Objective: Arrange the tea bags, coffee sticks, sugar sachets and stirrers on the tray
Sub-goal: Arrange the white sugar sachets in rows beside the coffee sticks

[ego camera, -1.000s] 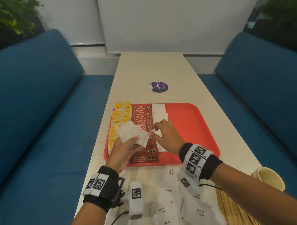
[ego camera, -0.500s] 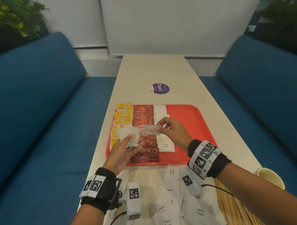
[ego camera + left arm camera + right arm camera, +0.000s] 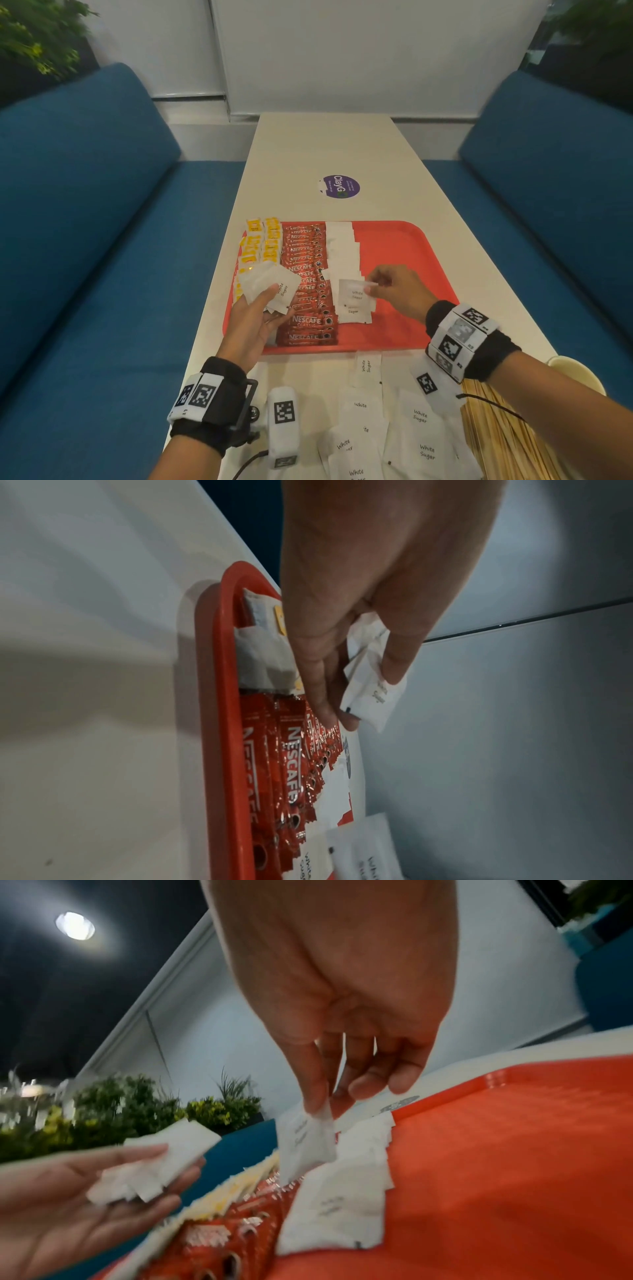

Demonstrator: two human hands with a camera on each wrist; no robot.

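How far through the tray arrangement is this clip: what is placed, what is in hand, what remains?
Done: tea bags and coffee sticks lie in rows on the red tray, with a sugar column partly laid. In hand: the right hand pinches one sachet over that column; the left hand holds a fan of sachets. Left: loose sachets and stirrers on the table.

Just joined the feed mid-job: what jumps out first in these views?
The red tray mid-table, holding columns of yellow tea bags, red coffee sticks and white sugar sachets. Above it, the left hand holds a fan of sachets while the right hand pinches a single sachet at the white column.
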